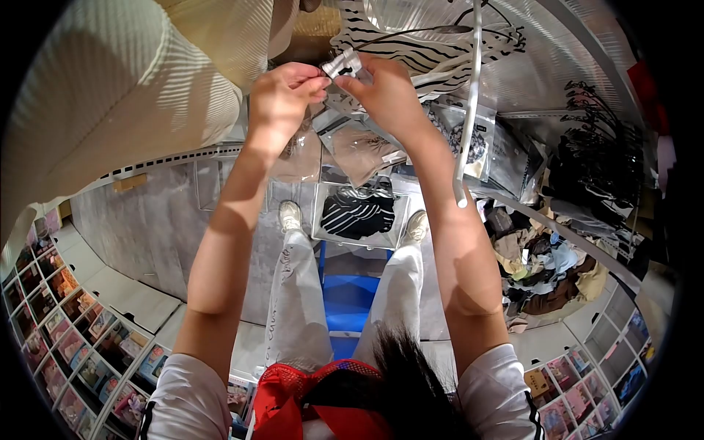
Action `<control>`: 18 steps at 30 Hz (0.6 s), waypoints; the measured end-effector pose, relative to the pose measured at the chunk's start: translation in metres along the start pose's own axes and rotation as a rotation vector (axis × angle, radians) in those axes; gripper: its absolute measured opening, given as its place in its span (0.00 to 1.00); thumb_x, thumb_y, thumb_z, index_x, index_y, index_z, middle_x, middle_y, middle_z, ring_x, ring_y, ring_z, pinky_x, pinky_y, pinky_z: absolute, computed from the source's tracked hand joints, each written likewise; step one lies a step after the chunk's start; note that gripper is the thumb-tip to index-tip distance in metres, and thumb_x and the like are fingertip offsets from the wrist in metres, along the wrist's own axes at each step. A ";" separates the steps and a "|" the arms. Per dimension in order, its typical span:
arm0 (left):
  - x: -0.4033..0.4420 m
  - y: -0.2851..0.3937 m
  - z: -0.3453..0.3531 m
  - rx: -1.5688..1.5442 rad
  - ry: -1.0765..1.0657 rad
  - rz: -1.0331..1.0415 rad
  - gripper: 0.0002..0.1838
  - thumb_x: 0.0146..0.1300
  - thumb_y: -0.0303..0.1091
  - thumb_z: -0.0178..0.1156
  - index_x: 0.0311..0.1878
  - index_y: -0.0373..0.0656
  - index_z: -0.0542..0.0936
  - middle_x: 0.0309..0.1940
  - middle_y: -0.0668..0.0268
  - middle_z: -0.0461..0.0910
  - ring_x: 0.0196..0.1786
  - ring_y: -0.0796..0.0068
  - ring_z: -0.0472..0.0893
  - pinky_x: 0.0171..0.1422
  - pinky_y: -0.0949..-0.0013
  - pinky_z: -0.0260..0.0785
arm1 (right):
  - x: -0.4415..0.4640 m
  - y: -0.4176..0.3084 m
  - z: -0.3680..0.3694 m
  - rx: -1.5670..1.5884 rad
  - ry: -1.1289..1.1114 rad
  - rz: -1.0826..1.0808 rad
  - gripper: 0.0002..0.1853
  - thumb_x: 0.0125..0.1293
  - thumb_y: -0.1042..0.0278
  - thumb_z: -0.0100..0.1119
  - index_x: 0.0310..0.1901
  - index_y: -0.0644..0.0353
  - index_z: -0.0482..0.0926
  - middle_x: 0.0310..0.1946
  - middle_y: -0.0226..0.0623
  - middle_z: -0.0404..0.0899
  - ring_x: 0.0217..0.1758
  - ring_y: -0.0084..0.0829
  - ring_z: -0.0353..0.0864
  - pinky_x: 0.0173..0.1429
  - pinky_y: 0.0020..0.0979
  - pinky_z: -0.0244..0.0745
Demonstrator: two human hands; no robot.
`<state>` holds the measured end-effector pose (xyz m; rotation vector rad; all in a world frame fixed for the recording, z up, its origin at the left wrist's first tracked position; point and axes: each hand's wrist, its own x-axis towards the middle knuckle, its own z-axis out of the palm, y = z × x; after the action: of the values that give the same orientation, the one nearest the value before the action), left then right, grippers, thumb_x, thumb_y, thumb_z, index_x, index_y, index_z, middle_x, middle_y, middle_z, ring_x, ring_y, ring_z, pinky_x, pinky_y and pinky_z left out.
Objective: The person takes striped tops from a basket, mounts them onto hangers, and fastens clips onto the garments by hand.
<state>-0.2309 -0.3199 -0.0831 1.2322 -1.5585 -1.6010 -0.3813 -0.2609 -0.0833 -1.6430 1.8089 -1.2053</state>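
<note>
Operator: Where is the white printed tag (343, 64) located?
Guide: It is at the top centre of the view, raised between your two hands, in front of a black-and-white striped garment (433, 57)

Operator: What is the state of the fingers?
Guide: Your right hand (387, 92) is clamped on the tag, thumb below and fingers above. Your left hand (282, 99) has its thumb and fingertips drawn close at the tag's left edge; whether they grip it cannot be told

Operator: What surrounds the hands?
Guide: A white metal rail (470, 110) passes to the right of your right hand. Cream ribbed fabric (110, 95) hangs at your left. Below your hands lie garments in clear bags (363, 155)

Operator: And farther out?
Guide: A clear bin (317, 220) stands between your shoes, holding a dark garment with white stripes (359, 213). A blue step stool (352, 297) is between your legs. To your right are a heap of mixed garments (546, 264) and a cluster of black hangers (594, 117); at lower left, a shelf of boxed goods (81, 334)
</note>
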 end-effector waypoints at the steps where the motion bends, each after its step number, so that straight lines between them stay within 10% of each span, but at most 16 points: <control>1: -0.002 0.002 0.001 0.011 0.058 0.031 0.10 0.54 0.25 0.60 0.37 0.27 0.76 0.29 0.58 0.80 0.31 0.74 0.81 0.35 0.77 0.74 | 0.000 -0.003 -0.002 -0.007 -0.022 0.008 0.14 0.49 0.64 0.63 0.32 0.67 0.76 0.19 0.47 0.72 0.23 0.44 0.71 0.30 0.38 0.65; 18: 0.009 0.011 0.037 -0.538 0.464 -0.198 0.17 0.56 0.39 0.62 0.45 0.41 0.76 0.38 0.66 0.78 0.41 0.80 0.77 0.47 0.77 0.64 | 0.007 0.007 0.034 0.385 0.147 0.272 0.12 0.50 0.66 0.61 0.30 0.68 0.78 0.19 0.47 0.75 0.22 0.40 0.75 0.30 0.33 0.69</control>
<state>-0.2696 -0.3131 -0.0783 1.3426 -0.6785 -1.5629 -0.3608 -0.2785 -0.1055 -1.0853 1.6839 -1.4654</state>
